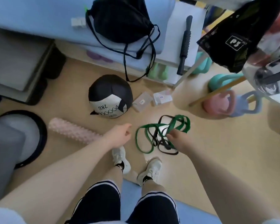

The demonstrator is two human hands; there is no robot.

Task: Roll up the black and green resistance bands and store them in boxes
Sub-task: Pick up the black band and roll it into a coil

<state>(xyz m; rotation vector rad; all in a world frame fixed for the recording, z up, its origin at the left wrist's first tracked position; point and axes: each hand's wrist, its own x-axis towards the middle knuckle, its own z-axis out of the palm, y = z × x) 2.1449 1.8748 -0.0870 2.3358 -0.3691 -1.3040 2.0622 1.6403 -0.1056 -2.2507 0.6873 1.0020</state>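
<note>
The person is standing over a tan floor (192, 159) and looking straight down, with both bare forearms reaching forward. A flat green rubber resistance band (144, 143) and a thinner black rubber resistance band (166, 151) are lying tangled together in loose loops on the floor, just ahead of the two white trainers (149, 171). The right hand (179, 139) is reaching into the tangle, its fingers curling onto the green loops at the right side of the heap; whether the black band is also being held cannot be told. The left hand (120, 135) is hovering just left of the bands, apart from them, with fingers loosely bent and holding nothing. Two small pale cardboard boxes (152, 100) are lying side by side on the floor beyond the bands, well clear of both hands. A black and white soft medicine ball marked 2KG (110, 96) is sitting to the left of the boxes, and a pale pink knobbly foam roller (73, 130) is lying beside the left forearm. A black drawstring bag (120, 20) is resting on a light blue mat (39, 13) farther off, and pastel kettlebells (220, 102) are standing at the right.
</note>
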